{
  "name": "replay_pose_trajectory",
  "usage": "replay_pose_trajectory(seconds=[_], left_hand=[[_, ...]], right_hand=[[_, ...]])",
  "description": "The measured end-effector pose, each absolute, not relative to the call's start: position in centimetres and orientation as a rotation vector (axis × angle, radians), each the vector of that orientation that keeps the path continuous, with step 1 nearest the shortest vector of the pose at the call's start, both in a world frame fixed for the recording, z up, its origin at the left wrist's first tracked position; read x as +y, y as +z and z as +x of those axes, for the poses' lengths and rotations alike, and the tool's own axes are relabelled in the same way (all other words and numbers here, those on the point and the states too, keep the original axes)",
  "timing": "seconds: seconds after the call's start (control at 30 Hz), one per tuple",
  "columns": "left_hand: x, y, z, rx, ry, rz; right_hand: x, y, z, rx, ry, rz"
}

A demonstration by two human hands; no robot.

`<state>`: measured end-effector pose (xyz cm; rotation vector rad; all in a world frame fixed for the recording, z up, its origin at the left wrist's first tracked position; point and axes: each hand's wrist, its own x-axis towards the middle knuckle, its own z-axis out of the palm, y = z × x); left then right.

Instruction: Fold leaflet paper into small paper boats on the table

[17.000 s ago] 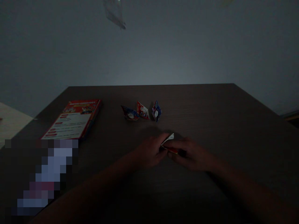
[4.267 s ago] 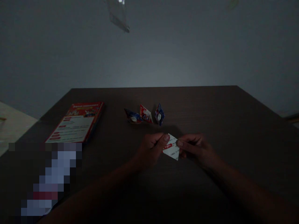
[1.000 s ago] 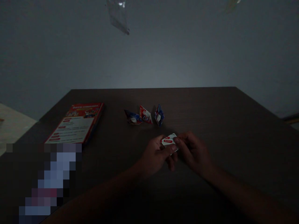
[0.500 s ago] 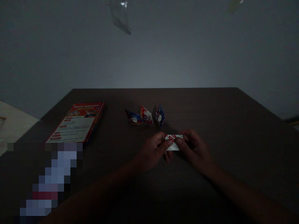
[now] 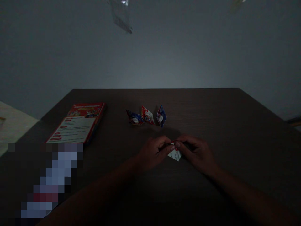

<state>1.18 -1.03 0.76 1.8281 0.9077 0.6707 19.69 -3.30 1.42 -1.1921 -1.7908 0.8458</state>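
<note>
Between my two hands is a small folded piece of paper (image 5: 175,155), white with red and dark print, one corner pointing toward me. My left hand (image 5: 154,152) pinches its left side between thumb and fingers. With thumb and forefinger, my right hand (image 5: 194,152) pinches its upper right, the two thumb tips nearly meeting. The fingers hide the paper's far part. Beyond my hands stand three folded paper pieces: a blue one (image 5: 135,117) on the left, a red and white one (image 5: 147,115) in the middle, a blue one (image 5: 161,116) on the right.
A stack of red and white printed sheets or booklets (image 5: 78,125) lies on the left of the dark wooden table (image 5: 211,110). A pixelated patch covers the near left. A pale wall (image 5: 188,47) rises behind, with a clear plastic holder (image 5: 121,15) on it.
The paper has turned from a flat rectangle to a corner pointing toward me, with its upper part now covered by my fingers. Both hands have moved slightly closer together and lower.
</note>
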Motion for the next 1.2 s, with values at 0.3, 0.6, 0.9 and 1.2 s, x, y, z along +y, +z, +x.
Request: replay_pose_trajectory(seconds=[0.3, 0.6, 0.9, 1.2], left_hand=[[-1.18, 0.69, 1.16, 0.927, 0.736, 1.866], [-1.20, 0.77, 1.21, 0.934, 0.781, 1.825], [-1.31, 0.68, 1.30, 0.941, 0.837, 1.830], [-1.47, 0.71, 1.44, 0.920, 0.893, 1.783]], right_hand=[[-3.54, 1.68, 19.53, -1.795, 0.835, -1.169], [-3.42, 1.44, 19.56, -1.783, 0.824, -1.126], [-3.60, 1.44, 19.58, -1.776, 0.781, -1.093], [-3.48, 1.23, 19.48, -1.750, 0.772, -1.084]])
